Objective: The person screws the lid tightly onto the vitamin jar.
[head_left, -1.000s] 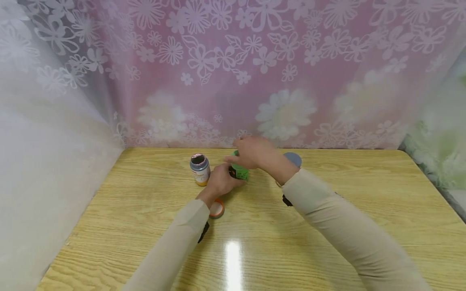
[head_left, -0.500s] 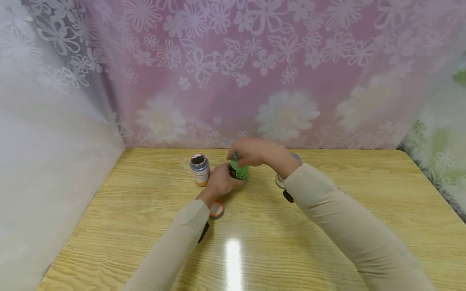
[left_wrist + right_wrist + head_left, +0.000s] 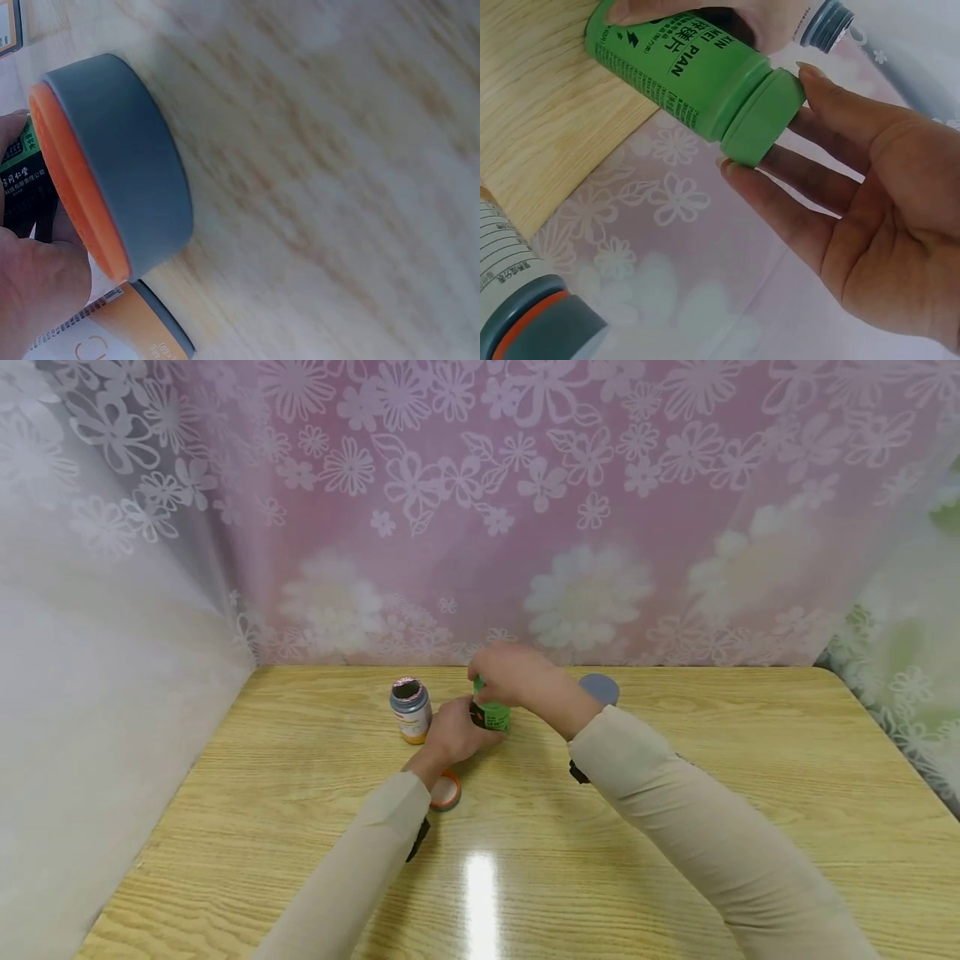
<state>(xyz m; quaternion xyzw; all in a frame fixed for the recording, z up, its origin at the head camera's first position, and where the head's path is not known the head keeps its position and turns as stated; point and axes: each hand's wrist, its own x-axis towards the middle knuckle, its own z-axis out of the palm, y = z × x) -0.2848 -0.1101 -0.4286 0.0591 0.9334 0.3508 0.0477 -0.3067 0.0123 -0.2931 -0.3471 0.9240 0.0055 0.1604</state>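
Observation:
Standing on the table, a green bottle point(image 3: 497, 717) with dark printing is held round its body by my left hand point(image 3: 456, 732). My right hand point(image 3: 513, 675) reaches over its top. In the right wrist view the thumb and fingertips grip the sides of its ribbed green cap point(image 3: 761, 116), which sits on the neck. Just left of my left hand stands an uncapped white and orange bottle point(image 3: 412, 718) with a grey neck. A grey screw lid point(image 3: 127, 157) with an orange inner ring lies by my left wrist, inside facing up in the head view.
A grey-capped bottle point(image 3: 600, 689) stands to the right, partly hidden behind my right forearm. The wooden table point(image 3: 300, 827) ends at a pink floral curtain point(image 3: 465, 527) at the back. A white cloth point(image 3: 112, 693) hangs along the left side.
My right hand settles on the green cap and shifts its fingers and wrist there. My left hand and the bottles stay in place.

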